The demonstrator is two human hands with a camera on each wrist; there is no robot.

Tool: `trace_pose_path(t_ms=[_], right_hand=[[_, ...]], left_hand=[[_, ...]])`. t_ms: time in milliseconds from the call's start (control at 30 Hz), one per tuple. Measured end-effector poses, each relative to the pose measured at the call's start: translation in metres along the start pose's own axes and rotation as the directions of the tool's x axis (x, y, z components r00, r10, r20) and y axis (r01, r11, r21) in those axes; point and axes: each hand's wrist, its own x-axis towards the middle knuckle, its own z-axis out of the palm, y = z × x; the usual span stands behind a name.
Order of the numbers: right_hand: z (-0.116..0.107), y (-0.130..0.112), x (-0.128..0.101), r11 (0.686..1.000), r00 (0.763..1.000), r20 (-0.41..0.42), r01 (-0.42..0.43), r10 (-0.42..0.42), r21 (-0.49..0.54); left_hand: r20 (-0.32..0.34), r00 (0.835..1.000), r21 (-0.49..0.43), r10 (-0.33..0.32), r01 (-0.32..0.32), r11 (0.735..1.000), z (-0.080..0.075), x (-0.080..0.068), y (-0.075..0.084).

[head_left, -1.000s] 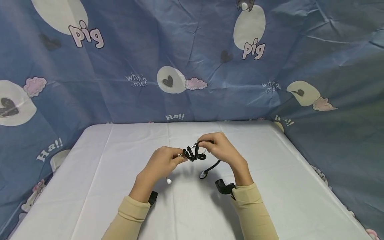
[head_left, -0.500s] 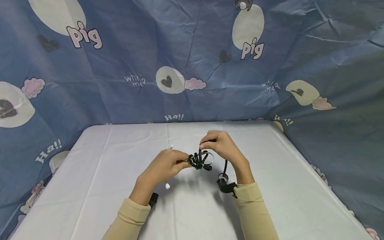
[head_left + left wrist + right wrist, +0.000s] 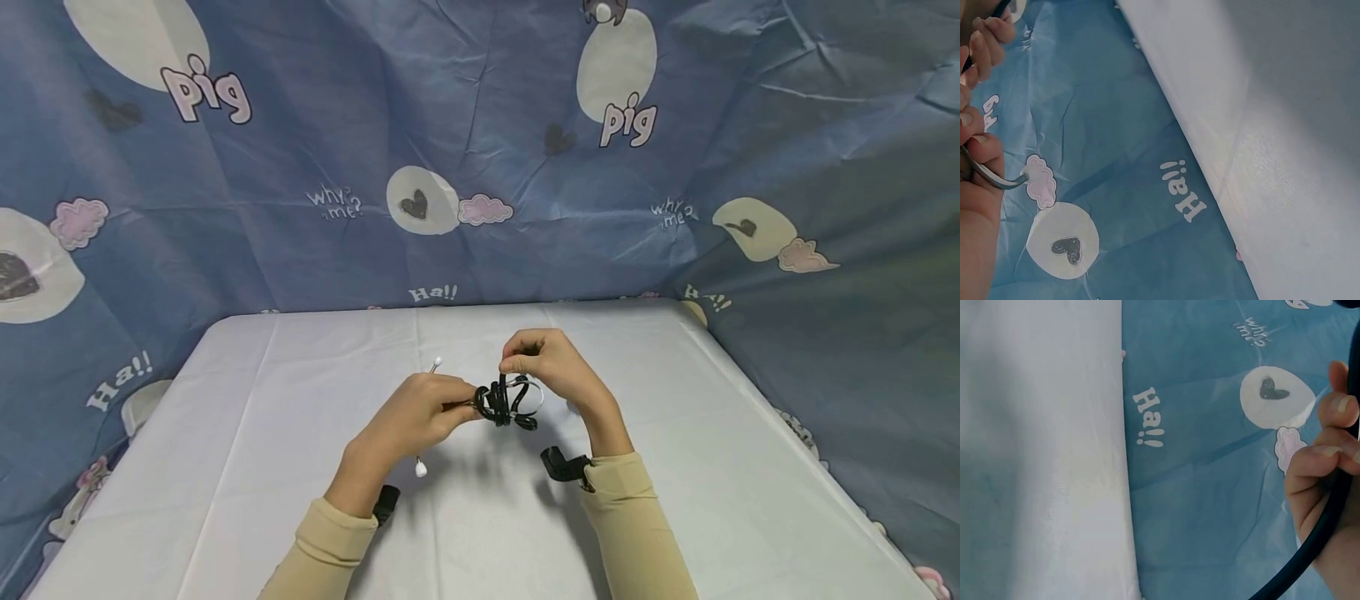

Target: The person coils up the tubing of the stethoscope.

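**Winding a stethoscope into a bundle above the worktop**

Both hands hold a stethoscope (image 3: 508, 402) in the air over the middle of the white-covered worktop (image 3: 225, 467), its black tubing gathered into a tight knot of loops between them. The left hand (image 3: 420, 412) has its fingers closed on the metal earpiece arms at the left side of the bundle; the left wrist view shows a curved metal tube (image 3: 997, 180) running out from under the curled fingers (image 3: 982, 153). One white ear tip (image 3: 437, 363) sticks up behind that hand and the other ear tip (image 3: 421, 470) hangs below it. The right hand (image 3: 551, 367) pinches the top of the bundle, fingers curled round the black tubing (image 3: 1319, 531), as the right wrist view shows plainly.

By the look of it, the step in hand is the winding itself: the tubing is already looped several times, and the free end is hard to make out near the right wrist. The next move would seem to call for the left hand to keep the loops from springing open while the right feeds the remaining length round and tucks it. The springy tubing may well uncoil if either grip slackens.

A blue cartoon-printed cloth (image 3: 480, 150) hangs behind and to both sides.
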Motion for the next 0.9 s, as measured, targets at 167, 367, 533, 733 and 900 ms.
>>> trace_pose_path(t_ms=[167,367,533,733,900], right_hand=[[0.004,0.000,0.002,1.000,1.000,0.014,0.015,-0.015,0.002],[0.009,-0.004,0.006,0.999,1.000,-0.008,0.017,-0.017,0.041],[0.016,0.001,0.011,0.996,0.996,-0.009,0.084,-0.084,0.032],[0.022,-0.003,0.010,0.998,0.996,0.071,0.045,-0.049,0.053],[0.023,-0.007,0.005,0.999,0.994,0.098,0.038,-0.040,0.029]], left_hand=[[-0.064,0.998,-0.006,0.023,-0.023,1.000,-0.002,0.000,0.002],[-0.183,0.983,0.031,-0.019,0.025,0.999,-0.006,0.000,0.004],[-0.274,0.954,0.057,-0.123,0.143,0.988,-0.010,-0.003,0.005],[-0.347,0.909,0.051,-0.229,0.262,0.964,-0.015,-0.004,0.006],[-0.372,0.891,0.064,-0.262,0.306,0.950,-0.017,-0.003,0.004]])
